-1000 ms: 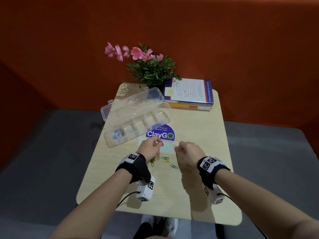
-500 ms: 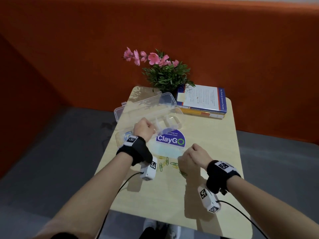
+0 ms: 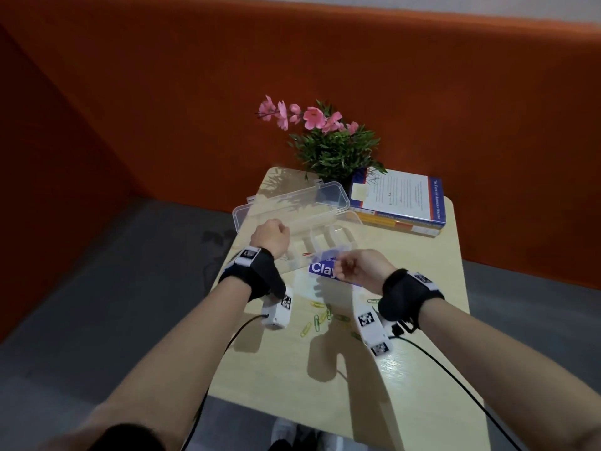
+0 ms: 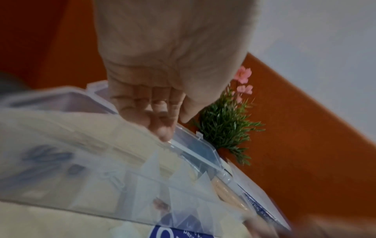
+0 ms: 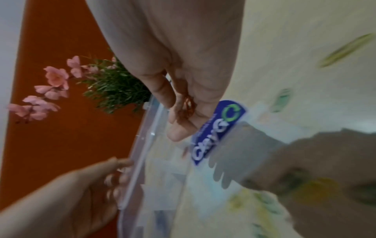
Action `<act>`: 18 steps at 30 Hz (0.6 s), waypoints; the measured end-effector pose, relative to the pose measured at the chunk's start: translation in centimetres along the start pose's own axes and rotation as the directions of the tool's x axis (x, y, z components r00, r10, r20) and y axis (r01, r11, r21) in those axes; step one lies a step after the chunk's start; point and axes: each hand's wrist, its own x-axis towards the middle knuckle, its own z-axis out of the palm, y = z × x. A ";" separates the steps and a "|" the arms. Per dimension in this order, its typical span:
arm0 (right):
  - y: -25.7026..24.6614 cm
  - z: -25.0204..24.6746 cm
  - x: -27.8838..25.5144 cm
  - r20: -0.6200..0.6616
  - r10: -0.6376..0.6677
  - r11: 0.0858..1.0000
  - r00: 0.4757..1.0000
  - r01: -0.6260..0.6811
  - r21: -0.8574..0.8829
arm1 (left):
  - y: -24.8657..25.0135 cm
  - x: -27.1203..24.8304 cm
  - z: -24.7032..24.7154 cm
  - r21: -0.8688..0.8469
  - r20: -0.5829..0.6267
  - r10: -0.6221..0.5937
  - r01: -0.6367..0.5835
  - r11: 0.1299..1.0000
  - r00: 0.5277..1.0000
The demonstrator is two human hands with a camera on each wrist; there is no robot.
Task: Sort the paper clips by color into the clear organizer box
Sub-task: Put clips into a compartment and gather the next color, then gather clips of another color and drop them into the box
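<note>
The clear organizer box [image 3: 353, 222] lies open on the small table, its lid [image 3: 292, 203] folded back. My left hand [image 3: 276, 232] hovers over the box's left half with curled fingers [image 4: 162, 132] near the hinge edge; no clip shows in them. My right hand [image 3: 341, 266] is at the box's front edge and pinches red paper clips [image 5: 187, 104] between thumb and fingers. One red clip [image 3: 307, 254] lies in a middle compartment. Blurred blue clips [image 4: 46, 157] fill the left end compartment. Loose yellow and green clips [image 3: 320, 315] lie on the table between my wrists.
A potted plant with pink flowers [image 3: 335, 151] and stacked books [image 3: 396, 200] stand behind the box. A blue sticker [image 3: 322, 270] is on the table [image 3: 292, 385] by the box's front. Orange walls surround the table; cables trail from both wrists.
My left hand went from the loose clips up to the box. My right hand rose from the table to the box's front edge with red clips. The head view shifted.
</note>
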 end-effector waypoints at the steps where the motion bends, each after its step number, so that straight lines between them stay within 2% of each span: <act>1: -0.9 1.0 0.5 0.008 -0.011 1.000 1.000 0.011 -0.011 | -0.6 -0.9 -0.1 0.011 -0.025 0.018 -0.018 1.000 1.000; 3: -2.4 3.3 1.7 -0.001 -0.029 1.000 1.000 0.029 -0.008 | -1.8 -3.1 0.1 0.028 -0.044 0.049 -0.048 0.998 0.998; 5: -3.5 5.1 3.2 -0.051 -0.038 0.997 0.998 0.035 -0.063 | -2.8 -5.4 0.9 0.045 0.002 0.059 -0.059 0.997 0.998; 7: -4.4 6.5 3.6 -0.063 -0.075 0.970 0.995 0.058 -0.236 | -3.8 -7.1 2.1 0.072 0.078 0.055 -0.061 0.996 0.995; 9: -4.7 6.8 3.6 -0.001 -0.104 0.916 0.995 0.095 -0.389 | -4.7 -8.0 3.2 0.089 0.133 0.032 -0.044 0.995 0.991; 13: -4.2 5.2 1.8 0.050 -0.210 0.802 0.976 0.201 -0.562 | -5.3 -8.6 5.1 0.145 0.217 0.035 -0.068 0.987 0.976; 15: -3.0 3.6 0.4 0.097 -0.236 0.781 0.967 0.248 -0.573 | -5.0 -8.7 5.7 0.167 0.231 0.053 -0.093 0.982 0.971; 18: -0.3 0.3 -1.6 0.080 -0.169 0.740 0.982 0.180 -0.648 | -4.5 -8.8 6.6 0.213 0.240 0.086 -0.139 0.967 0.967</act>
